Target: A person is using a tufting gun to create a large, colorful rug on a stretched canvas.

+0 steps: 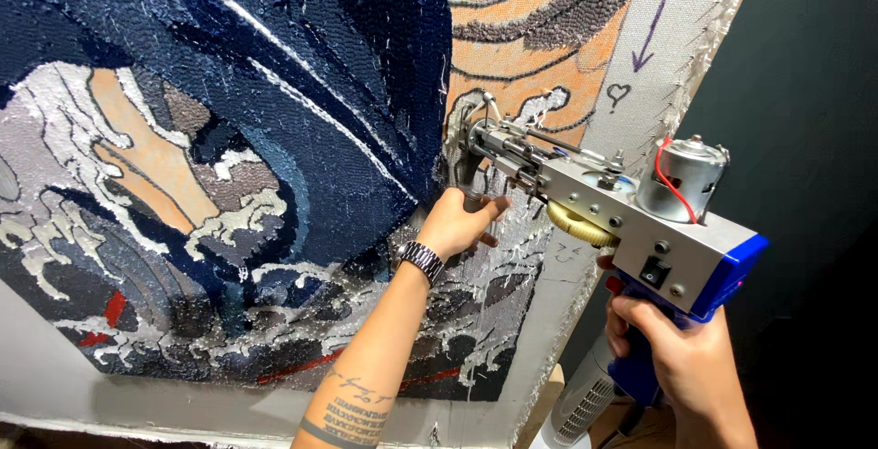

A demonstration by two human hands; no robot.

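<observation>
The tufting gun (604, 202) sits centre-right, needle against the cloth (274, 138); right hand (677, 358) wrapped round its blue grip, left hand (457, 225) curled on the front handle; better kept square, pressed firmly in.

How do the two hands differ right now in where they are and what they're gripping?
The left hand grips the front handle close to the cloth; the right hand wraps the blue rear grip, away from the cloth. The left wrist wears a metal watch; the right wrist is out of frame. The left hand sits higher, the right lower. Both hold the same tufting gun.
</observation>
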